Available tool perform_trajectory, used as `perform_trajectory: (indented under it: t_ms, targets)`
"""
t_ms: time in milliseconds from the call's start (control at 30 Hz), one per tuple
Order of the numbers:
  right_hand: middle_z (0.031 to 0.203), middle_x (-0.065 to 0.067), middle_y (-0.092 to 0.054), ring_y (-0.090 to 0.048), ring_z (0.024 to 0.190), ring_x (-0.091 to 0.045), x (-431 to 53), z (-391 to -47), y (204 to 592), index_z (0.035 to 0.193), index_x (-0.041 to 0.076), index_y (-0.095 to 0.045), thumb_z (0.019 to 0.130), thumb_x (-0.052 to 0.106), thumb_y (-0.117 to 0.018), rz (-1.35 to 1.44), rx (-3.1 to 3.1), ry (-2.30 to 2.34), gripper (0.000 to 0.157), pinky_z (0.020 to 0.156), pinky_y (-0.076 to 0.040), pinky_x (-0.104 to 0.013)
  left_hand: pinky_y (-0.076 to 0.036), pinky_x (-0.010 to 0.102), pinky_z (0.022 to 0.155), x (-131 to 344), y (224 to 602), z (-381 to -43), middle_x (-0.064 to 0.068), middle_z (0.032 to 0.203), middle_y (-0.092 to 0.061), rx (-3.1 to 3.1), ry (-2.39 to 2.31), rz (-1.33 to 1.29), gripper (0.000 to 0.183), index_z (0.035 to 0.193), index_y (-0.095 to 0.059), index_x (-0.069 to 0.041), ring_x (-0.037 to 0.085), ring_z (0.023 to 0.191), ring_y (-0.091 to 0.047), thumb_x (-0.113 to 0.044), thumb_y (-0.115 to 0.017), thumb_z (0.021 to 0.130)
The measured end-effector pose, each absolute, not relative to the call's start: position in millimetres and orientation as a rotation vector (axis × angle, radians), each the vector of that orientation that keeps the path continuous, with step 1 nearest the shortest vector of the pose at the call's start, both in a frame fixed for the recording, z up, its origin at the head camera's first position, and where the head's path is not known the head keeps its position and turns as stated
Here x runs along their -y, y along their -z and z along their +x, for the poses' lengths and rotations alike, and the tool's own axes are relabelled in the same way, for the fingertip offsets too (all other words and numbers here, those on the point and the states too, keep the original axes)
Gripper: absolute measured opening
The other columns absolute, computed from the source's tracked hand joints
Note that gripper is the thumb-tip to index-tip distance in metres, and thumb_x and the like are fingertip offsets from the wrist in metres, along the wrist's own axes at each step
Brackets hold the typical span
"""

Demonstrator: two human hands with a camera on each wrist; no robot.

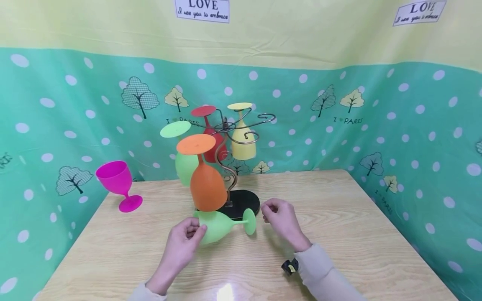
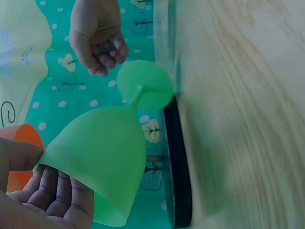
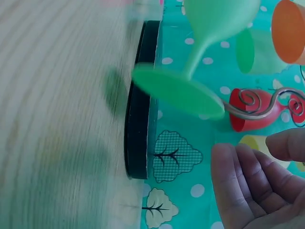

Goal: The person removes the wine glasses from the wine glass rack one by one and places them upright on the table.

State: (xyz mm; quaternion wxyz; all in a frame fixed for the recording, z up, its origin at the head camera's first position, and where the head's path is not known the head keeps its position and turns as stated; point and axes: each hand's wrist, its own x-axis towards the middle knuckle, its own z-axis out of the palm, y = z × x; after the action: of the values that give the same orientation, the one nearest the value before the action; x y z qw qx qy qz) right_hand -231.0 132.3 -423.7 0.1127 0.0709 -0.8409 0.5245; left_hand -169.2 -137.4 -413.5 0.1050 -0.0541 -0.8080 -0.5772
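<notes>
My left hand (image 1: 183,242) pinches the rim of a light green plastic goblet (image 1: 216,227), thumb on one side and fingers on the other. The goblet lies on its side in the air, its foot (image 2: 145,85) pointing right. Just beyond that foot is my right hand (image 1: 282,219), apart from it, fingers loosely bent and holding nothing. Behind the goblet stands a metal stemware rack (image 1: 230,175) on a black base (image 1: 246,200). Hanging upside down from it are an orange goblet (image 1: 208,188), another green goblet (image 1: 184,167), a red goblet (image 1: 214,146) and a yellow goblet (image 1: 244,144).
A magenta goblet (image 1: 116,177) stands upright at the table's back left. The wooden table (image 1: 339,238) backs onto a green and yellow patterned curtain (image 1: 301,96). At the right sleeve is a small black device (image 1: 290,266).
</notes>
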Motion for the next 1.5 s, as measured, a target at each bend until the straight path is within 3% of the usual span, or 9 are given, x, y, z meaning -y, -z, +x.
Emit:
perform_trajectory:
  t_ms: [200,500,633,767,1200,1367,1500]
  targets:
    - [0.067,-0.011,-0.061,-0.061,0.058,-0.024,-131,-244,428,0.082,0.003,-0.066,0.084,0.011,-0.059,0.190,2.490,-1.554,0.011,0.052,-0.051,-0.025,-0.051,0.024,0.064,157,399,-165,0.003,0.075,-0.063,2.411,1.590,-0.160,0.005,0.086,-0.062,-0.006,0.014,0.069,-0.059,-0.009,-0.064,0.082]
    - [0.068,-0.009,-0.061,-0.060,0.058,-0.023,-127,-266,442,0.083,0.007,-0.064,0.082,0.016,-0.063,0.090,2.624,-1.483,0.009,0.053,-0.047,-0.028,-0.049,0.022,0.060,182,377,-164,0.002,0.072,-0.062,2.492,1.376,-0.199,0.006,0.085,-0.061,-0.006,0.012,0.066,-0.057,-0.012,-0.062,0.084]
    - [0.071,-0.005,-0.060,-0.059,0.058,-0.018,-130,-278,450,0.093,0.003,-0.061,0.080,0.019,-0.065,0.008,2.627,-1.512,0.021,0.055,-0.048,-0.027,-0.049,0.022,0.059,189,369,-167,0.001,0.070,-0.061,2.518,1.290,-0.240,0.005,0.084,-0.061,-0.006,0.012,0.065,-0.056,-0.010,-0.061,0.084]
    - [0.079,-0.009,-0.061,-0.062,0.066,-0.025,-131,-287,453,0.103,-0.001,-0.056,0.081,0.020,-0.065,-0.086,2.601,-1.619,0.032,0.055,-0.050,-0.029,-0.047,0.022,0.056,198,363,-170,0.000,0.069,-0.059,2.553,1.183,-0.265,0.005,0.085,-0.061,-0.006,0.012,0.063,-0.054,-0.010,-0.060,0.084]
    - [0.098,-0.016,-0.056,-0.061,0.080,-0.027,-124,-301,462,0.117,-0.006,-0.048,0.079,0.016,-0.066,-0.224,2.538,-1.850,0.048,0.067,-0.052,-0.032,-0.047,0.025,0.058,226,349,-184,0.001,0.073,-0.061,2.639,0.862,-0.298,0.011,0.089,-0.062,-0.002,0.011,0.065,-0.055,-0.011,-0.056,0.085]
    - [0.099,-0.015,-0.055,-0.059,0.078,-0.023,-119,-303,465,0.118,-0.006,-0.047,0.080,0.012,-0.066,-0.244,2.538,-1.847,0.046,0.065,-0.051,-0.028,-0.046,0.030,0.058,234,341,-196,0.001,0.070,-0.061,2.627,0.735,-0.319,0.009,0.076,-0.059,-0.007,0.011,0.062,-0.056,-0.009,-0.056,0.084]
    - [0.098,-0.015,-0.055,-0.058,0.075,-0.021,-118,-304,467,0.116,-0.006,-0.048,0.079,0.011,-0.066,-0.250,2.534,-1.834,0.044,0.064,-0.051,-0.028,-0.039,0.027,0.048,239,336,-208,-0.001,0.058,-0.053,2.636,0.653,-0.320,0.016,0.068,-0.051,-0.008,0.012,0.051,-0.047,-0.009,-0.053,0.084]
